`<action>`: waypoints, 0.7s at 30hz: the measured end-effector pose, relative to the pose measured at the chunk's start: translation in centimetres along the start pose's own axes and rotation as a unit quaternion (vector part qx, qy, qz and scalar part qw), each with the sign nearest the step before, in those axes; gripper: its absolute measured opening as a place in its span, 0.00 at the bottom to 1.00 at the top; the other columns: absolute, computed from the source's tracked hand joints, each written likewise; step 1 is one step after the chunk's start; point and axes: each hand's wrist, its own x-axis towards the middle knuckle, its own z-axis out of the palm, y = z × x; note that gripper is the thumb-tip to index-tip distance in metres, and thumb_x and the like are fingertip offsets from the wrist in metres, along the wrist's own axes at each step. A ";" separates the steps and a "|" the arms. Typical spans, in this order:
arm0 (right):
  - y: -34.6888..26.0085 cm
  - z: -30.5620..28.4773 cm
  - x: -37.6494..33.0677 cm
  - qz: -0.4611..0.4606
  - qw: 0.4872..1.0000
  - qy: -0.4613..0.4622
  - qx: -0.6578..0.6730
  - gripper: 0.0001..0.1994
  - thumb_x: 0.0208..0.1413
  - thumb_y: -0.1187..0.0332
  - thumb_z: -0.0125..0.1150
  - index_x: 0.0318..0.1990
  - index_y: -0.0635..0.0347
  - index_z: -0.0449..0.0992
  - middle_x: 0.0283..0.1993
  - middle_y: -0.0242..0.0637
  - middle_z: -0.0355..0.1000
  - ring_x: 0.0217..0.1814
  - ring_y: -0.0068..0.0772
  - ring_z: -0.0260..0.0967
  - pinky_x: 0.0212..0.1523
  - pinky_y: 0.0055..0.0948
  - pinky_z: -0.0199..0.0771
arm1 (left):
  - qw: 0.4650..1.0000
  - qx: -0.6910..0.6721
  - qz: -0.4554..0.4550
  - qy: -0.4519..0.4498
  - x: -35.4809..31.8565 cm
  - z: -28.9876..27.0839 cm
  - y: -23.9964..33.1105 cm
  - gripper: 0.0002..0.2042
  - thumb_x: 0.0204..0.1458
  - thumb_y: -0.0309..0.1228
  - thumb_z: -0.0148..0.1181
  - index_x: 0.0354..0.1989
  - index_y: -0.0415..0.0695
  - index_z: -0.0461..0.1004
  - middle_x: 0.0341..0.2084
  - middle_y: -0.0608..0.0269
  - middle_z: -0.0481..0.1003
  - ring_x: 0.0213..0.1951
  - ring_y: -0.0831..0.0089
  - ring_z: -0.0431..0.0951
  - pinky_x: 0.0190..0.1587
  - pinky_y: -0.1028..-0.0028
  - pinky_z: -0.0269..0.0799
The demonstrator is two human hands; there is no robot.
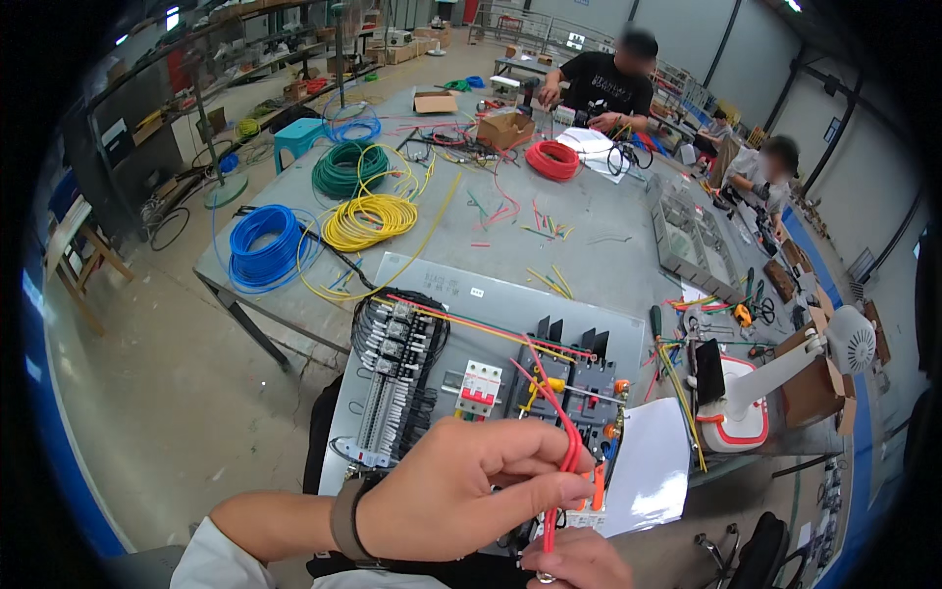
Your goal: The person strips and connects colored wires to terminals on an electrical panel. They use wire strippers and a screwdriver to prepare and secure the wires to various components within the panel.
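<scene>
My left hand (pixel 461 486), a grey-brown band on its wrist, pinches bent red wires (pixel 572 432) between thumb and fingers. Below it, at the lower edge, my right hand (pixel 584 562) grips the lower part of these wires. A small shiny metal piece shows by its fingertips, too cut off to name. Under both hands lies a grey metal mounting panel (pixel 432 270). It carries a small breaker with red switches (pixel 479 388), larger dark grey breakers (pixel 589 378) and a terminal strip with black wires (pixel 388 393). A yellow-handled screwdriver (pixel 555 385) rests across the large breakers.
Blue (pixel 263 245), green (pixel 350 169), yellow (pixel 370 223) and red wire coils (pixel 552 160) lie on the table (pixel 461 211). To the right are a parts box (pixel 692 236), a white fan (pixel 775 383) and paper (pixel 653 471). Two people work farther off.
</scene>
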 end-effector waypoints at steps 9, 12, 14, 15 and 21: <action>-1.3 -0.8 1.7 -0.029 0.999 0.006 -0.046 0.15 0.60 0.61 0.70 0.41 0.66 0.80 0.34 0.42 0.77 0.33 0.42 0.74 0.37 0.37 0.76 | 0.972 0.211 0.096 0.027 0.1 0.3 0.0 0.09 0.59 0.26 0.67 0.46 0.37 0.82 0.34 0.58 0.85 0.34 0.73 0.86 0.38 0.78 0.80; -1.9 -0.9 2.5 -0.026 0.996 0.019 -0.081 0.20 0.63 0.52 0.66 0.41 0.64 0.75 0.35 0.41 0.73 0.36 0.40 0.73 0.41 0.37 0.74 | 0.965 0.233 0.114 0.023 -0.2 0.5 -0.3 0.08 0.59 0.26 0.67 0.44 0.37 0.81 0.31 0.56 0.84 0.30 0.69 0.85 0.34 0.75 0.79; -2.2 -0.2 3.1 -0.018 0.995 0.049 -0.090 0.23 0.64 0.48 0.63 0.40 0.63 0.73 0.36 0.41 0.72 0.38 0.39 0.72 0.44 0.37 0.74 | 0.959 0.251 0.128 0.023 -0.4 0.6 -0.6 0.08 0.58 0.26 0.67 0.44 0.37 0.81 0.28 0.55 0.82 0.27 0.66 0.84 0.31 0.74 0.77; -2.3 0.2 3.4 0.016 0.994 0.062 -0.085 0.25 0.66 0.43 0.57 0.39 0.61 0.70 0.38 0.41 0.69 0.40 0.39 0.71 0.46 0.37 0.73 | 0.953 0.265 0.142 0.027 -0.3 0.6 -0.7 0.07 0.58 0.25 0.67 0.44 0.38 0.81 0.26 0.55 0.81 0.25 0.65 0.83 0.29 0.73 0.76; -1.2 0.7 4.4 0.058 0.993 0.104 0.003 0.30 0.64 0.37 0.56 0.41 0.63 0.69 0.30 0.42 0.74 0.34 0.36 0.71 0.45 0.38 0.74 | 0.944 0.277 0.172 0.040 -0.5 0.6 -1.6 0.05 0.58 0.26 0.66 0.41 0.41 0.80 0.20 0.58 0.76 0.20 0.62 0.78 0.23 0.68 0.71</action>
